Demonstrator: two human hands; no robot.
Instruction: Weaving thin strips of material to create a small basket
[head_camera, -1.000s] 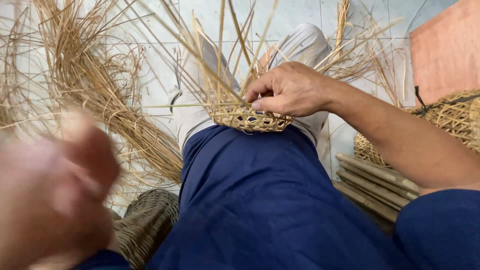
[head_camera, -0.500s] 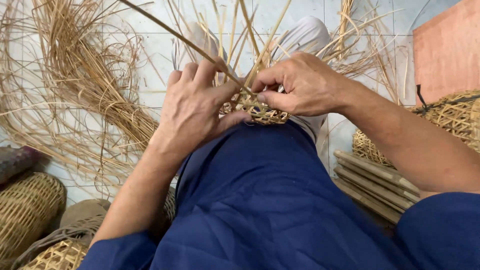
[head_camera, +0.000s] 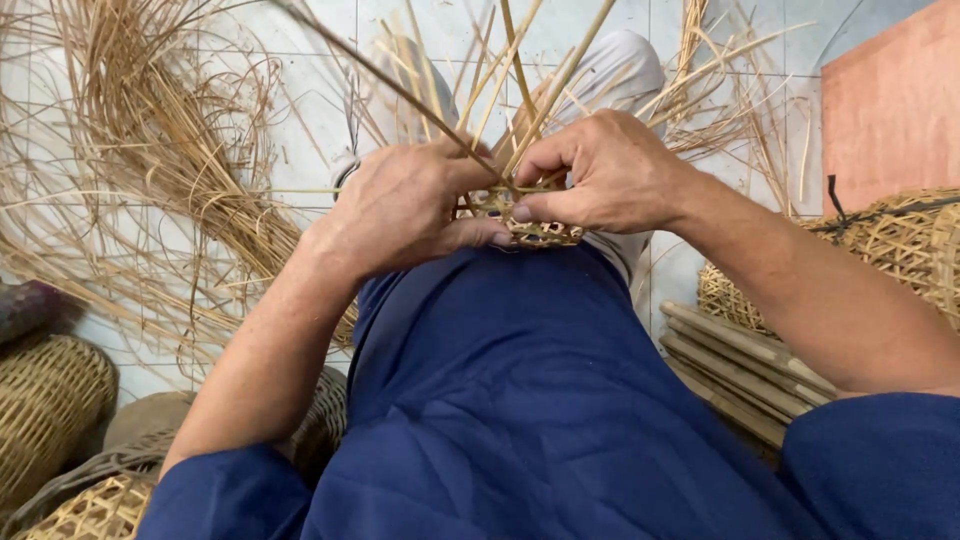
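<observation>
Floor: pale tiles (head_camera: 300, 60), strewn with a big heap of loose straw (head_camera: 150, 180) on the left.
Lap: blue cloth (head_camera: 520, 400) fills the lower middle, with the knees up.
Baskets: finished woven ones at the left edge (head_camera: 45, 410) and at the right edge (head_camera: 900, 250); a stack of flat slats (head_camera: 740, 365) lies just below the right one.
Left hand (head_camera: 400, 205): fingers curled narrow, pinching a long strand (head_camera: 390, 85) that slants up and left.
Right hand (head_camera: 610, 175): fingers closed on the small woven base (head_camera: 535, 232), thumb pressed to its rim.
Woven base: on the knees, between both hands, its loose stakes (head_camera: 520, 70) fanning upward.
</observation>
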